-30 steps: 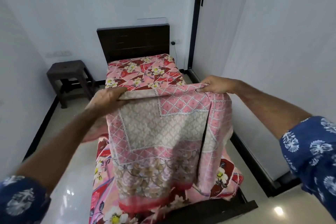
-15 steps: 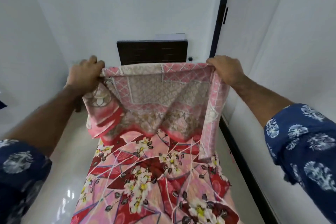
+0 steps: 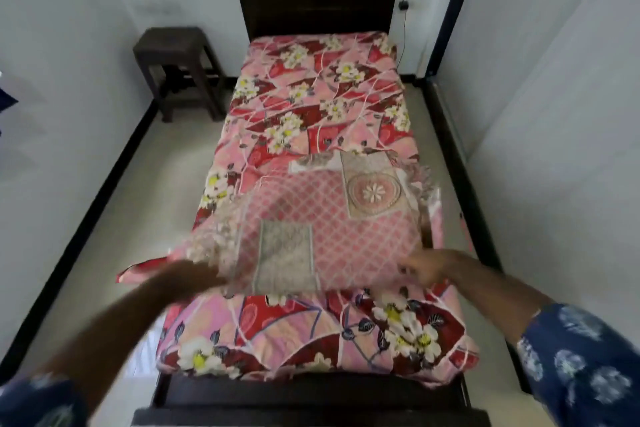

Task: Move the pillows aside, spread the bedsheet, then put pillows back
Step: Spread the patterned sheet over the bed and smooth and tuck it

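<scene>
Pink lattice-patterned folded bedsheet [image 3: 332, 229] lay across the bed's [image 3: 311, 402] foot half. Blurry left hand [image 3: 201, 274] and right hand [image 3: 429, 267] were at its near corners; couldn't tell either grip.

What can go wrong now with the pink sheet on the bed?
The folded pink sheet overhangs the bed's left edge and may slide toward the floor. Both hands, left and right, sit at its near edge in motion blur, so their grip is unclear; a pull may spread it crooked.
</scene>
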`<act>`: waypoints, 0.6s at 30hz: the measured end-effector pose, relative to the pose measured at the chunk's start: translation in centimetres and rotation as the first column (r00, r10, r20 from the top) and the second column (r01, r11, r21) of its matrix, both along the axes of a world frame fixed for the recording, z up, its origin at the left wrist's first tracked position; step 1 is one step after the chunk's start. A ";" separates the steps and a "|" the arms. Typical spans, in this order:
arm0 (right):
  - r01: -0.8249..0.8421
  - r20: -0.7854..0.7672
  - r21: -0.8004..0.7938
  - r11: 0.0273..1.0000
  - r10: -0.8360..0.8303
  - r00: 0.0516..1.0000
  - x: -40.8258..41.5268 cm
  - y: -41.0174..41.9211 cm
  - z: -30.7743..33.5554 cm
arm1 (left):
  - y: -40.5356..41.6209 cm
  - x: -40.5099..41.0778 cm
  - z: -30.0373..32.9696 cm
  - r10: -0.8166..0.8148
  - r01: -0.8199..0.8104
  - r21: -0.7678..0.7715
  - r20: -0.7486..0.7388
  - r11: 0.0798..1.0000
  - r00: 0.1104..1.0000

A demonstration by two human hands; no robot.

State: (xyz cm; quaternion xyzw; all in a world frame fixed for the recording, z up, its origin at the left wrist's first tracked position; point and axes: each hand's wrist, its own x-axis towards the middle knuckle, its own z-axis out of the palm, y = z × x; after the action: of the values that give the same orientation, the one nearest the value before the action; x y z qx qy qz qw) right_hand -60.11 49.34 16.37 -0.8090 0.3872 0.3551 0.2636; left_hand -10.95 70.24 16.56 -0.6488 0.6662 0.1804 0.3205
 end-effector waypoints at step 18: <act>0.079 0.245 -0.178 0.981 -0.034 0.969 12.3 -6.8 -21.1 | -11.6 -3.3 -20.4 0.032 -0.078 -0.217 -0.204 0.973 0.978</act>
State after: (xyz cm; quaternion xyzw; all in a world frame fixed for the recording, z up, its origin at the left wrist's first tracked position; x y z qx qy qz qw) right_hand -47.82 42.59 -4.78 -0.8559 0.4067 0.2087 0.2419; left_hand -14.25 58.67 -3.89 -0.6778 0.6927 0.1771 0.1717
